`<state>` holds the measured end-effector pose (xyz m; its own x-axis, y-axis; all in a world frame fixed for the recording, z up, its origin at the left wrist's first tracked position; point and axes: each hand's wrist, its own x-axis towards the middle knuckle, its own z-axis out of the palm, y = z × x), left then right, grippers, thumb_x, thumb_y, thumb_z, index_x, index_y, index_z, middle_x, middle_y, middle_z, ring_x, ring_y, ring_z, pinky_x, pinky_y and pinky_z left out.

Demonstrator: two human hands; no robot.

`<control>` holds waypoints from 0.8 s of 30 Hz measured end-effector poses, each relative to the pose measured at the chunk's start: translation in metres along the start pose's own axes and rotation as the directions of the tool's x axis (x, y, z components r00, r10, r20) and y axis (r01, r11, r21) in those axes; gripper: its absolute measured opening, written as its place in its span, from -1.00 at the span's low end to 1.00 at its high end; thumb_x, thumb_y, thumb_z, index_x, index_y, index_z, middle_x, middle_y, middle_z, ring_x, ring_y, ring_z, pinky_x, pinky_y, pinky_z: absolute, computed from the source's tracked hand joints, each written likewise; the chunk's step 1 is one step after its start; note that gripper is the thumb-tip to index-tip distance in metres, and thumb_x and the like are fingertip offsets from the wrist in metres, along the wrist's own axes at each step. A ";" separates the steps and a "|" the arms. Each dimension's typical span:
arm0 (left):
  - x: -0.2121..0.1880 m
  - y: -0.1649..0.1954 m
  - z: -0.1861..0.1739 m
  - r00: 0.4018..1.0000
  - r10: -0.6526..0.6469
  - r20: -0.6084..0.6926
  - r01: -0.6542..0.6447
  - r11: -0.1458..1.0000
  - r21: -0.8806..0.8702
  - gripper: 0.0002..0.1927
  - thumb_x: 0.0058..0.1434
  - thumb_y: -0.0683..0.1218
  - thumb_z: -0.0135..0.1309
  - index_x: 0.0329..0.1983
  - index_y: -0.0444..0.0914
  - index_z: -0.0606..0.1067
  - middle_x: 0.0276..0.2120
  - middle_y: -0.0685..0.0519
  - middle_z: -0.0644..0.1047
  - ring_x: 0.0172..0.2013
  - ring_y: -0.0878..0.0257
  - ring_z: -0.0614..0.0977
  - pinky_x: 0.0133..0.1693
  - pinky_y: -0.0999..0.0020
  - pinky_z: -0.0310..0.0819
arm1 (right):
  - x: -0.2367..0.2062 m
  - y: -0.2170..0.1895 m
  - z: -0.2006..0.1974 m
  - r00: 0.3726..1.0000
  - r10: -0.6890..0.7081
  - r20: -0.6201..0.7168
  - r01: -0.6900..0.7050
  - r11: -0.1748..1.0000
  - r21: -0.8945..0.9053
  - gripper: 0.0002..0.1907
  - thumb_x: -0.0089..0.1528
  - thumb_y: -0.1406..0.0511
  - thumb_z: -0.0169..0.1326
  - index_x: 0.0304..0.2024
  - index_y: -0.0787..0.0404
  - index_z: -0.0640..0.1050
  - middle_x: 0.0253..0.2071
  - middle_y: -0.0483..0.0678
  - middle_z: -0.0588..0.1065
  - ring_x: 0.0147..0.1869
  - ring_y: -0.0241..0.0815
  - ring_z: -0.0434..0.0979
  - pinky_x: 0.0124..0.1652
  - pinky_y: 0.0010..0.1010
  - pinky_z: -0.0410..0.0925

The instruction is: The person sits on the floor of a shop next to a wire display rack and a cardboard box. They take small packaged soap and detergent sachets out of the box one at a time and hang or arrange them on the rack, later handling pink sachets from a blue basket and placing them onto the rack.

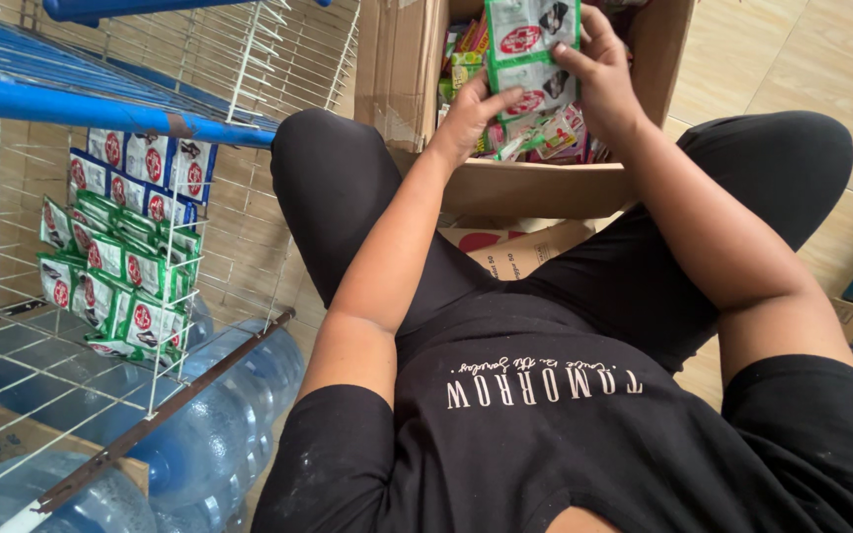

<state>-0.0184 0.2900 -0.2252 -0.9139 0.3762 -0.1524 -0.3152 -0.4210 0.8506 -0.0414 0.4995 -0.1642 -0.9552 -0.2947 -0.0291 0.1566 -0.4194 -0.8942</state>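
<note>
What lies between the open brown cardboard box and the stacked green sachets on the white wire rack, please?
In the head view, the person's black-clad knee lies between the open brown cardboard box and the stacked green sachets.

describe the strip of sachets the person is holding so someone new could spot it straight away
Start at the open cardboard box between the person's knees, at the top of the view. Just above it, both hands grip a hanging strip of green-and-white sachets, the right hand at its side and the left hand from below. Unlike the jumbled packets inside the box, it is lifted clear.
</note>
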 end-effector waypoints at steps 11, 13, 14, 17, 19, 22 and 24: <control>0.006 0.001 -0.009 0.992 -0.111 -0.064 0.072 0.898 -0.435 -0.35 0.30 0.21 0.10 0.28 -0.31 0.38 0.04 -0.08 0.62 0.07 0.08 0.63 0.12 0.09 0.52 | 0.004 -0.016 -0.006 0.988 -0.001 0.156 0.015 0.996 -0.088 -0.65 0.22 0.70 -0.16 -0.22 0.37 0.61 0.33 0.04 0.43 0.42 -0.07 0.47 0.37 -0.28 0.40; 0.002 0.006 -0.008 0.986 -0.152 -0.073 0.111 0.912 -0.396 -0.34 0.26 0.25 0.12 0.27 -0.24 0.36 0.05 -0.06 0.63 0.07 0.12 0.65 0.10 0.17 0.54 | 0.005 -0.015 -0.009 0.986 -0.019 0.163 0.041 0.990 -0.135 -0.63 0.15 0.70 -0.19 -0.25 0.37 0.60 0.33 0.06 0.45 0.41 -0.06 0.48 0.36 -0.28 0.40; 0.002 0.007 -0.006 0.984 -0.157 -0.084 0.121 0.937 -0.328 -0.37 0.25 0.22 0.16 0.25 -0.17 0.34 0.04 -0.04 0.62 0.07 0.15 0.66 0.11 0.19 0.56 | 0.005 -0.014 -0.009 0.979 -0.056 0.196 0.095 0.976 -0.197 -0.62 0.14 0.70 -0.20 -0.24 0.37 0.59 0.34 0.08 0.45 0.43 -0.05 0.48 0.38 -0.27 0.38; 0.000 0.003 -0.004 0.996 -0.035 -0.077 0.025 0.991 -0.131 -0.42 0.23 0.06 0.30 0.22 -0.24 0.37 0.03 -0.04 0.60 0.06 0.19 0.63 0.14 0.21 0.54 | 0.003 -0.012 -0.009 0.980 -0.062 0.188 0.106 0.966 -0.235 -0.61 0.21 0.65 -0.20 -0.07 0.35 0.57 0.33 0.10 0.46 0.42 -0.04 0.48 0.40 -0.27 0.35; 0.002 0.000 -0.005 0.996 0.055 -0.073 -0.061 0.994 -0.088 -0.45 0.25 -0.03 0.35 0.20 -0.32 0.41 0.03 -0.04 0.59 0.04 0.19 0.62 0.16 0.21 0.51 | 0.001 -0.011 -0.006 0.996 0.080 0.049 -0.078 0.996 -0.054 -0.59 0.43 0.57 -0.10 0.26 0.28 0.56 0.27 0.11 0.49 0.34 -0.09 0.50 0.35 -0.30 0.39; 0.006 -0.002 -0.006 0.989 0.112 -0.098 -0.126 0.982 -0.144 -0.51 0.29 -0.08 0.32 0.19 -0.33 0.41 0.03 -0.03 0.59 0.03 0.21 0.62 0.16 0.22 0.50 | -0.001 -0.015 -0.005 0.992 0.124 0.002 -0.122 0.976 0.182 -0.57 0.50 0.38 -0.09 0.42 0.30 0.32 0.33 0.03 0.47 0.34 -0.10 0.54 0.28 -0.26 0.46; 0.007 -0.001 -0.006 0.987 0.123 -0.103 -0.139 0.976 -0.169 -0.54 0.31 -0.10 0.29 0.18 -0.32 0.40 0.03 -0.03 0.59 0.03 0.22 0.61 0.15 0.24 0.49 | -0.003 -0.013 -0.002 0.987 0.159 -0.024 -0.159 0.987 0.020 -0.44 0.48 0.30 0.00 0.51 0.21 0.23 0.34 -0.05 0.45 0.33 -0.19 0.53 0.22 -0.30 0.46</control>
<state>-0.0257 0.2882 -0.2302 -0.9672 0.2344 -0.0981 -0.2237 -0.6024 0.7662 -0.0412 0.5074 -0.1532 -0.9238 -0.3371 -0.1817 0.3113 -0.3846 -0.8690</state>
